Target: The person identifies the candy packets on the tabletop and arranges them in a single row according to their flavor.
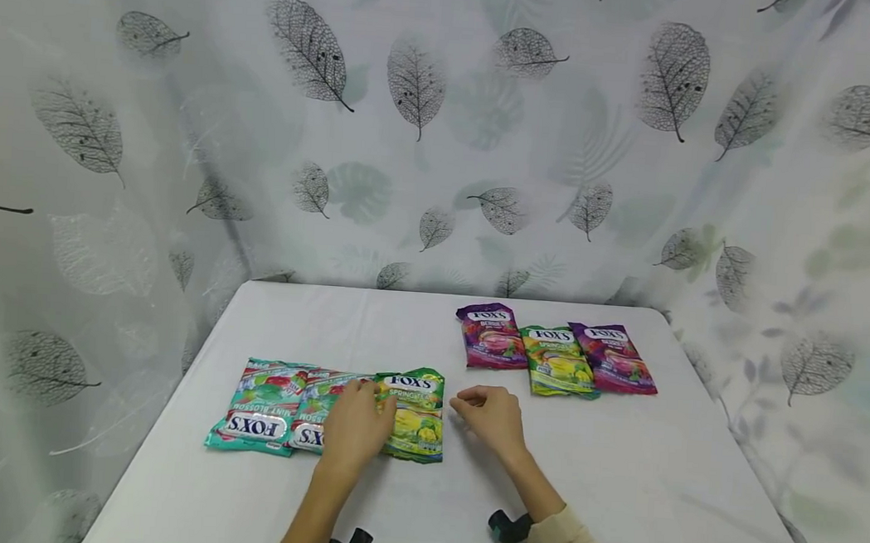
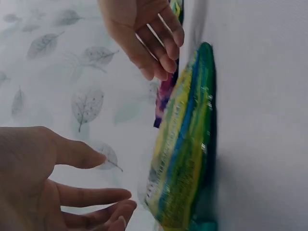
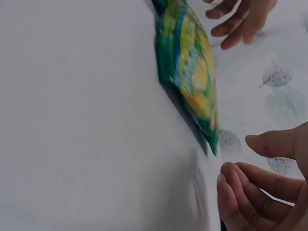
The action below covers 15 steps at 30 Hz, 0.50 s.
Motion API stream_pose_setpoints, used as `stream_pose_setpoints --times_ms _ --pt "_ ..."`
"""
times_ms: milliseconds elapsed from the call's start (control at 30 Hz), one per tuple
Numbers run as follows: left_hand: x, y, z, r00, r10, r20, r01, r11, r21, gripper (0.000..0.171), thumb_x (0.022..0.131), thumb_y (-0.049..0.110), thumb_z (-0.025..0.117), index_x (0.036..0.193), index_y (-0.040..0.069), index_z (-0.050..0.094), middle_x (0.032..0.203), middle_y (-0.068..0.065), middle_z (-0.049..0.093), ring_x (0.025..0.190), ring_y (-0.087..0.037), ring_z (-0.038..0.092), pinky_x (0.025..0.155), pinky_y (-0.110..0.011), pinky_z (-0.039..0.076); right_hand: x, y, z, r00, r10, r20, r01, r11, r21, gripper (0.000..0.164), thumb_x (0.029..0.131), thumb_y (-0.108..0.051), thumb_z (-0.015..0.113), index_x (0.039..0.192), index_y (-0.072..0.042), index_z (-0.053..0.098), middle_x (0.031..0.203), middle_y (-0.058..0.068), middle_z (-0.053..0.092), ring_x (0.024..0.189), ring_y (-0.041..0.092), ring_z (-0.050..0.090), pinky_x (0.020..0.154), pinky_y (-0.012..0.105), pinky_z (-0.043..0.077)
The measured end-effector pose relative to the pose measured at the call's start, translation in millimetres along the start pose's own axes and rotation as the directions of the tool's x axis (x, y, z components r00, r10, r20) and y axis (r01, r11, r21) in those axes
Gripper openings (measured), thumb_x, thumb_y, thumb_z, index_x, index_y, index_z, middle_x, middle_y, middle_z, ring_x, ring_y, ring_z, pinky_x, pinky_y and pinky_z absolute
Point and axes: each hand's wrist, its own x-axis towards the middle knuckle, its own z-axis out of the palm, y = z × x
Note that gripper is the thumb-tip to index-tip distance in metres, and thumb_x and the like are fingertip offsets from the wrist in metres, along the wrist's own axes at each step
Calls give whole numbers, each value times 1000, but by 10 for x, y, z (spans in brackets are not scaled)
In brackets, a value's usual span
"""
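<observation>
A green and yellow bag of Fox's Spring Tea candy (image 1: 420, 424) lies at the right end of a row on the white table. My left hand (image 1: 357, 424) hovers at its left edge, fingers apart and holding nothing. Part of a teal Mint Blossom candy bag (image 1: 312, 413) is hidden behind that hand. Another teal candy bag (image 1: 258, 406) overlaps it on the left, its lettering upside down. To the right of the green bag is my right hand (image 1: 491, 420). In the right wrist view that hand's fingers (image 3: 260, 185) are loosely bent, with a gap below the thumb.
At the back right of the table (image 1: 617, 474) lie a purple candy bag (image 1: 492, 337), a second green candy bag (image 1: 555, 362) and another purple candy bag (image 1: 612, 359), side by side. A leaf-patterned curtain (image 1: 442, 156) hangs behind the table and along its sides.
</observation>
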Motion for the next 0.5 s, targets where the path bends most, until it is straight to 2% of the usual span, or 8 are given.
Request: stream_pose_setpoints --times_ms 100,267,500 --pt "48 98 -6 999 38 5 -38 999 8 39 98 32 68 116 -2 75 112 -18 70 98 -36 70 79 -54 58 55 50 -122 998 13 -55 -15 999 -32 16 90 -30 83 96 -15 83 79 -5 75 67 9 67 63 31 53" --pt "150 295 -14 995 81 56 -80 997 -18 41 99 36 69 117 0 76 101 -13 70 86 -28 68 72 -47 57 141 188 -349 988 24 -152 -36 996 -80 19 93 -30 80 101 -14 83 85 -2 77 78 16 71 72 37 53" --pt "279 509 46 977 152 150 -140 986 -89 40 100 34 67 119 0 75 101 -10 69 85 -22 65 71 -40 56 285 397 -691 958 -24 -287 3 997 -76 26 95 -28 77 110 -7 82 92 8 79 85 26 72 74 40 52"
